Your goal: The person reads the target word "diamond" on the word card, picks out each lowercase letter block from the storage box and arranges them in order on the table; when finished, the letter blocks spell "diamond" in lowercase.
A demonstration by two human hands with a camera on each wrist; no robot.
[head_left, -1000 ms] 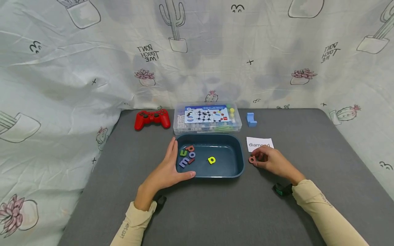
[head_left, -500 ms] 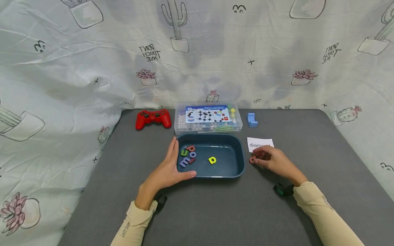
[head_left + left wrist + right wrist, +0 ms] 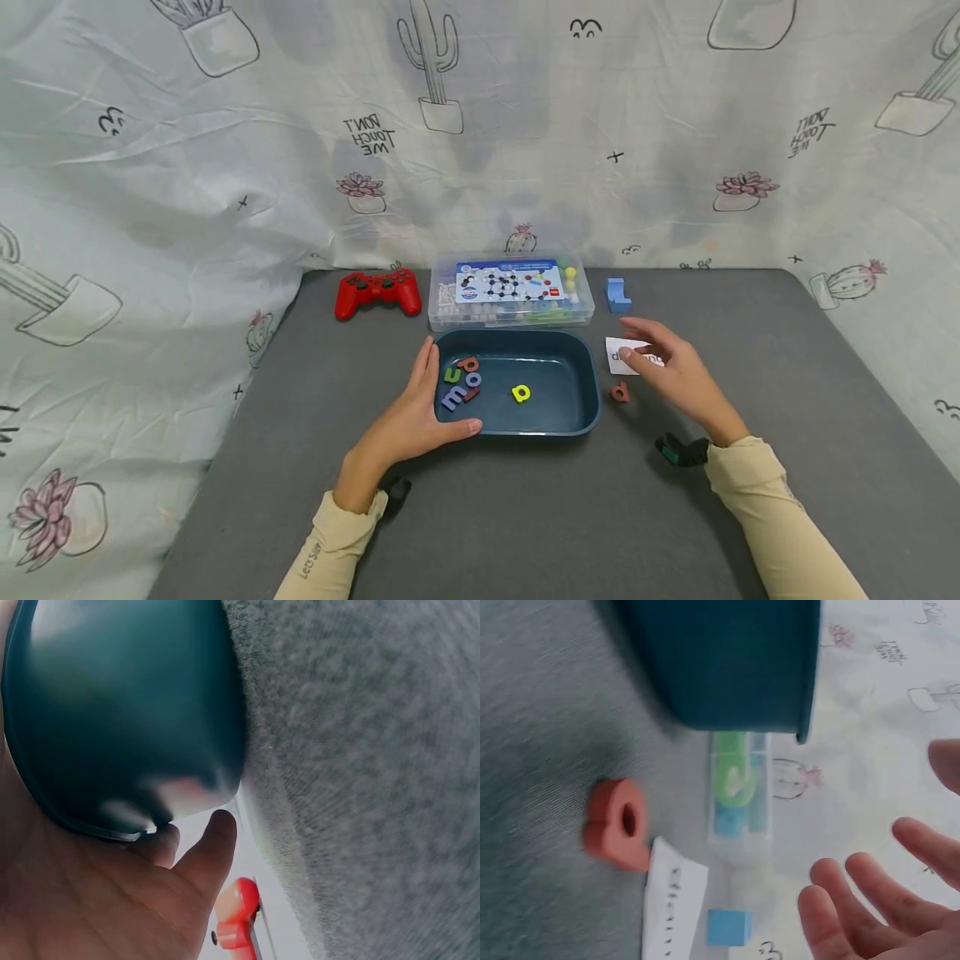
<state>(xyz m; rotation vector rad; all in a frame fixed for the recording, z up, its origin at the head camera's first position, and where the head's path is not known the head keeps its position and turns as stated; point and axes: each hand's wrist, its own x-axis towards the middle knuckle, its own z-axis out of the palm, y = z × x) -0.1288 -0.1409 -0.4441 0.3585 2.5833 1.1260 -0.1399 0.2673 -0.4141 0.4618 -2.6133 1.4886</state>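
My left hand holds the left end of a dark teal tray, thumb along the near side and fingers at the left side. In the left wrist view, the palm lies by the tray wall. Inside the tray sit a yellow letter near the middle and several coloured letters, including a purple m, at the left. My right hand hovers with parted fingers, holding nothing, and partly covers a white card printed with a word. A reddish-brown letter d lies on the table between tray and hand.
Behind the tray stands a clear plastic box of small parts with a blue label. A red game controller is to its left, a light blue block to its right. A patterned cloth hangs behind the grey table.
My right hand has let go of the reddish-brown letter d and risen away, leaving it on the table beside the tray. The left hand stays at the tray; the head view has shifted slightly.
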